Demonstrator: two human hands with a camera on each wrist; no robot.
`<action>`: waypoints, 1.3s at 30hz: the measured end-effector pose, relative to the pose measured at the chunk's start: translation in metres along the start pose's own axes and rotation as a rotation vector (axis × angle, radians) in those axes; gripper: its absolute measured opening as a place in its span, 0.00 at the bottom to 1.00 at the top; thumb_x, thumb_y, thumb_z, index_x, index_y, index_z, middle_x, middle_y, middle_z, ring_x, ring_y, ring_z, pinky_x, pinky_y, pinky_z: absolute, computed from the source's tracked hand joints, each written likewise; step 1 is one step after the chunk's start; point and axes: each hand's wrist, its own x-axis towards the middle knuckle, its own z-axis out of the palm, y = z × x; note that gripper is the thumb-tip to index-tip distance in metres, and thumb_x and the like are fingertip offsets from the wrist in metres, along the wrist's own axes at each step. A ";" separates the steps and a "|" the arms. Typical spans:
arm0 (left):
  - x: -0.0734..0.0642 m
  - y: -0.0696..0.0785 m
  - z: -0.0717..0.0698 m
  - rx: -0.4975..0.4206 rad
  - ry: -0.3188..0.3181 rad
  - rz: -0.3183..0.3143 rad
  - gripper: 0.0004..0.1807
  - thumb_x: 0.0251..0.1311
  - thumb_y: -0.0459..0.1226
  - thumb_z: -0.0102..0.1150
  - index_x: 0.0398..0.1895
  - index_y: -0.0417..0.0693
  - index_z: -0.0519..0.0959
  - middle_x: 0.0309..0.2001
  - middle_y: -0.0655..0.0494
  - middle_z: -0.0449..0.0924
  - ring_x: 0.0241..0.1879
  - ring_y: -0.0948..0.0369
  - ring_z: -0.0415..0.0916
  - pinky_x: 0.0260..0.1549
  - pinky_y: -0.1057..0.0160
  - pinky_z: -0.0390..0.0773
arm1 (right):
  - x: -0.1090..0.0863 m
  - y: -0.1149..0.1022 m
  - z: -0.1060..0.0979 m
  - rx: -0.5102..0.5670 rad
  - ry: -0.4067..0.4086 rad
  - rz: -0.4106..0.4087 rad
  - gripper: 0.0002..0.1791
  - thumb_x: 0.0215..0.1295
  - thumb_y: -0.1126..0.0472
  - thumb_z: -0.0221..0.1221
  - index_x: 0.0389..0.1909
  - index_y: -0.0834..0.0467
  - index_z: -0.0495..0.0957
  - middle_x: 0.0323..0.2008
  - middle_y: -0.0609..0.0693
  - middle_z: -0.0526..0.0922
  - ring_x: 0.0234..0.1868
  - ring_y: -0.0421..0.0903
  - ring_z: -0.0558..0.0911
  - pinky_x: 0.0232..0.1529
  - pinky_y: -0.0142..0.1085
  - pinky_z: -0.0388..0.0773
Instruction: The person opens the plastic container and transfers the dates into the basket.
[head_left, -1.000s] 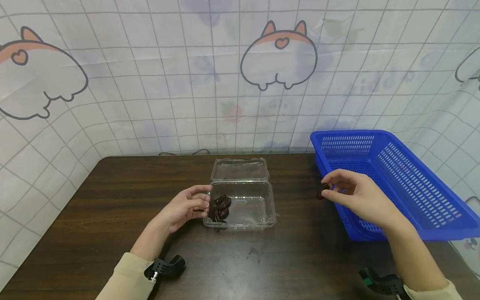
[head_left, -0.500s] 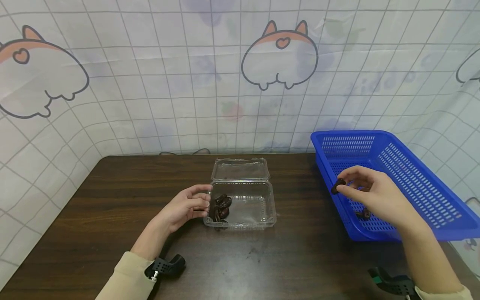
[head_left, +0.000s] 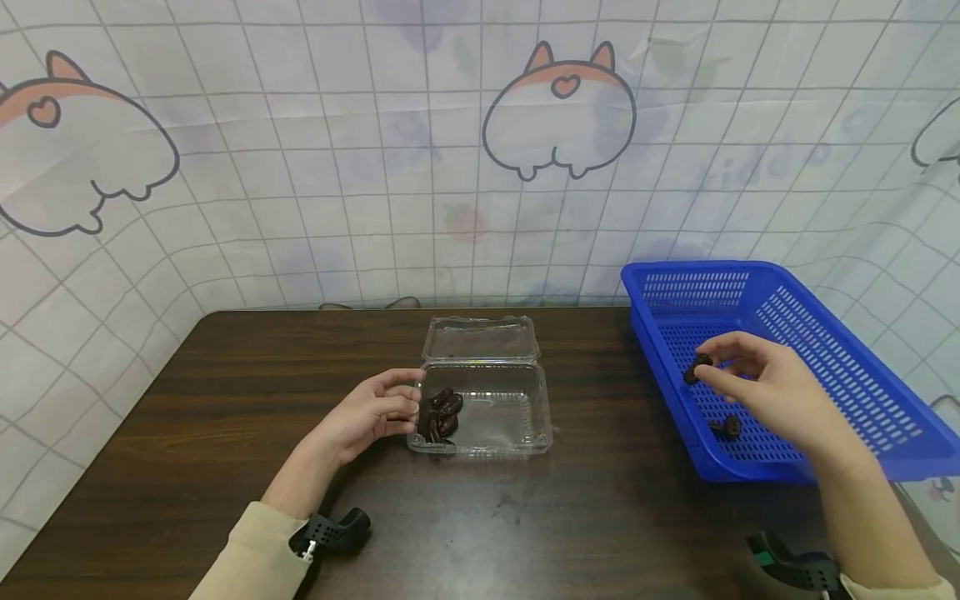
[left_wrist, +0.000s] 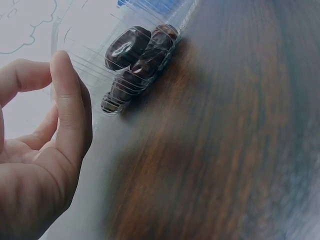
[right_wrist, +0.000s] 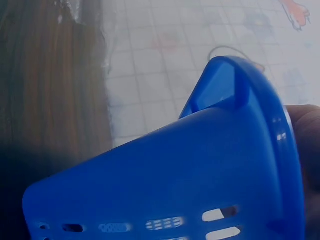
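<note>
My left hand (head_left: pixel 372 417) holds the left side of a clear plastic clamshell container (head_left: pixel 510 450), fingertips at its rim. Its lid stands open at the back. Several dark, glossy dates (head_left: pixel 447 407) lie piled along the container's left wall; the left wrist view shows the dates (left_wrist: pixel 128 47) through the plastic. Over the left part of a blue plastic basket (head_left: pixel 757 467), my right hand (head_left: pixel 780 392) pinches one date (head_left: pixel 697 368) between thumb and fingers. Below that hand, more dates (head_left: pixel 727 427) lie on the basket floor. The basket's wall (right_wrist: pixel 165 170) hides most of the right hand in the right wrist view.
Both things stand on a dark wooden table (head_left: pixel 480 533), the basket at its right edge. A patterned white curtain (head_left: pixel 360 167) hangs behind the table's back edge. Dark table surface lies between container and basket.
My right hand has moved rightward with its date, from the basket's left rim to over its inside. Dates on the basket floor have come into sight. The left hand stays put.
</note>
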 end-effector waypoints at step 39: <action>0.000 0.001 0.001 -0.001 -0.001 -0.002 0.31 0.69 0.27 0.56 0.74 0.37 0.62 0.49 0.45 0.74 0.37 0.61 0.79 0.41 0.62 0.84 | 0.001 0.011 -0.003 0.068 -0.023 -0.007 0.17 0.77 0.53 0.59 0.53 0.62 0.79 0.41 0.59 0.84 0.34 0.52 0.82 0.31 0.36 0.82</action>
